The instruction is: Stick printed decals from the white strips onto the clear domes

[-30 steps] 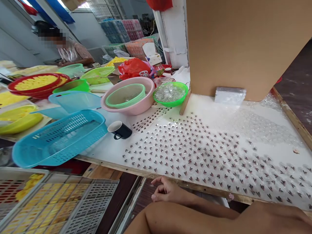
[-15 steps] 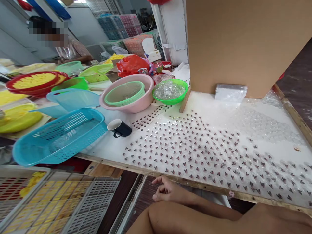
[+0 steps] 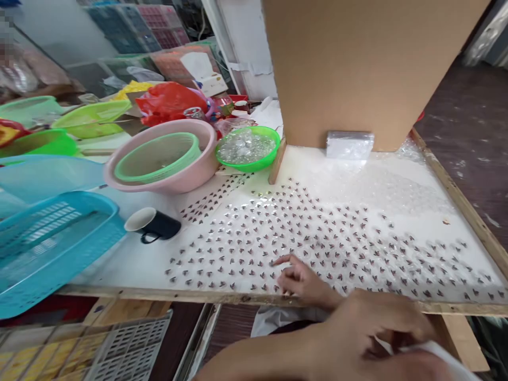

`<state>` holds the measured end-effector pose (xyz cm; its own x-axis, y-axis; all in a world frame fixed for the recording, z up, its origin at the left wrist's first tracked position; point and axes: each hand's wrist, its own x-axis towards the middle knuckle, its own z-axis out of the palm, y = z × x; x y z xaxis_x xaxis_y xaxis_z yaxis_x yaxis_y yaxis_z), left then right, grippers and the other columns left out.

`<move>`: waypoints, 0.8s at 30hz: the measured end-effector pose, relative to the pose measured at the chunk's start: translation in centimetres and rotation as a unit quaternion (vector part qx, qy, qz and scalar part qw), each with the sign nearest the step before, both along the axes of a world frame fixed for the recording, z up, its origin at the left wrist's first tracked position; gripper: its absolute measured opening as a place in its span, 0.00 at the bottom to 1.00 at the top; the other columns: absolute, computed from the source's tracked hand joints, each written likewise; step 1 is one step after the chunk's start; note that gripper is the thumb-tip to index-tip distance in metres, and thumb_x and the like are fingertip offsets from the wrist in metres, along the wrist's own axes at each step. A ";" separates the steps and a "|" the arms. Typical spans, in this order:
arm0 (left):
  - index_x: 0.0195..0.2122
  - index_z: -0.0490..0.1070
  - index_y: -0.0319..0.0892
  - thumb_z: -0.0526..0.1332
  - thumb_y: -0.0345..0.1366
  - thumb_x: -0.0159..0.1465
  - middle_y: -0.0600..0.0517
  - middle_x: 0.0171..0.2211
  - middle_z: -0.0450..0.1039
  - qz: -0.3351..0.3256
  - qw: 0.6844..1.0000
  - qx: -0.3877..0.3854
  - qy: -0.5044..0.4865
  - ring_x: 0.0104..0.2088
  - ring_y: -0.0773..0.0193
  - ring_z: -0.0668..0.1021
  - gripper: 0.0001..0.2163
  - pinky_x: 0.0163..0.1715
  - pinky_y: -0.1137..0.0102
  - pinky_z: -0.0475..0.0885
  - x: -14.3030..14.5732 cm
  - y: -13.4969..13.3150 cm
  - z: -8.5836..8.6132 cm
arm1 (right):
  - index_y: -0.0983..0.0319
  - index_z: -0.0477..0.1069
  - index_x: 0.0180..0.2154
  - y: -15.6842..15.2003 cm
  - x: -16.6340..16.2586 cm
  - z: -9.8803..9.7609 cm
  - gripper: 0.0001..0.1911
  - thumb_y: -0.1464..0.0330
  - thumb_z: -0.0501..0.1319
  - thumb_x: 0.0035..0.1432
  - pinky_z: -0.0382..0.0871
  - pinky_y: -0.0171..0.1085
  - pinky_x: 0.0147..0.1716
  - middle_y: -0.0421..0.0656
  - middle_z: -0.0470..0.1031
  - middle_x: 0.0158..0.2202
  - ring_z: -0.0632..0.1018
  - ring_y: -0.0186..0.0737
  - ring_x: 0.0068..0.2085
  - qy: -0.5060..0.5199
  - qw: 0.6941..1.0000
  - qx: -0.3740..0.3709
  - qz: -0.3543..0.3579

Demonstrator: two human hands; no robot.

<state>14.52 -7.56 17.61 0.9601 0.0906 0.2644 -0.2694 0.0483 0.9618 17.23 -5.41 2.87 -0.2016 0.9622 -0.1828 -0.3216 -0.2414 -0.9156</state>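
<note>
My left arm crosses from the lower left, and my left hand (image 3: 391,325) is at the lower right, closed on a thin white sheet (image 3: 440,354) whose kind I cannot make out. Behind it, my right hand (image 3: 301,280) hovers at the table's front edge, index finger stretched out and the other fingers loosely curled. Nothing shows in it. Under and beyond this hand, many small clear round pieces (image 3: 273,233) with dark winged marks lie in rows on the white tabletop (image 3: 146,272).
A dark mug (image 3: 166,225) lies on its side beside a blue basket (image 3: 59,238). Behind are a pink basin (image 3: 190,180) and a green bowl (image 3: 273,159) of clear pieces. A cardboard sheet (image 3: 357,63) stands at the back; a white crate (image 3: 130,344) is lower left.
My view has swung right. My right hand has risen from below the table edge to over the front rows. My left hand has come into fuller view with the white sheet.
</note>
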 end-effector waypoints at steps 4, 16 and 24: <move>0.30 0.75 0.40 0.66 0.40 0.61 0.49 0.25 0.74 0.103 0.984 -0.146 0.003 0.24 0.68 0.74 0.09 0.24 0.76 0.69 -4.9 3.0 -0.7 | 0.54 0.71 0.45 -1.2 9.9 1.8 0.19 0.53 0.66 0.54 0.66 0.37 0.32 0.39 0.71 0.31 0.70 0.36 0.31 -0.109 0.973 -0.018 -0.202; 0.22 0.72 0.39 0.73 0.46 0.50 0.54 0.21 0.65 0.450 0.837 -0.270 0.156 0.20 0.71 0.64 0.17 0.19 0.77 0.60 -12.6 5.5 -4.3 | 0.63 0.73 0.30 1.2 30.6 -1.5 0.05 0.67 0.62 0.51 0.63 0.31 0.23 0.42 0.76 0.29 0.70 0.31 0.24 -0.451 0.794 -0.144 -0.383; 0.22 0.72 0.39 0.73 0.47 0.50 0.54 0.22 0.66 0.475 0.827 -0.246 0.173 0.22 0.70 0.65 0.17 0.21 0.77 0.60 -12.4 5.4 -4.8 | 0.63 0.73 0.30 3.2 31.2 -2.3 0.04 0.74 0.60 0.53 0.62 0.32 0.20 0.42 0.77 0.31 0.69 0.29 0.19 -0.515 0.769 -0.170 -0.338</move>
